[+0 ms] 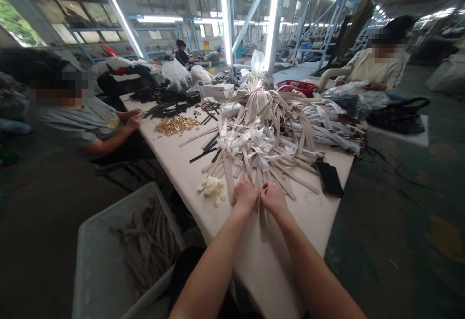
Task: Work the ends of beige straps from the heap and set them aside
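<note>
My left hand [246, 195] and my right hand [273, 197] are close together over the near part of the table, fingers curled in. Between them runs a flat beige strap [263, 224], its near end reaching toward me past my wrists. Both hands appear closed on it, though the fingertips are partly hidden. Just beyond my hands spreads a large pile of beige straps [290, 111], with crumpled white wrapping strips [250, 140] lying over it. To the left of my left hand lies a cream-coloured glove [214, 189].
A black phone [329, 178] lies at the table's [174, 157] right edge. Gold metal rings [177, 125] and black strips [204, 154] are further left. A white bin [82, 261] of straps stands below left. A person [87, 125] sits at left, another [385, 65] at right.
</note>
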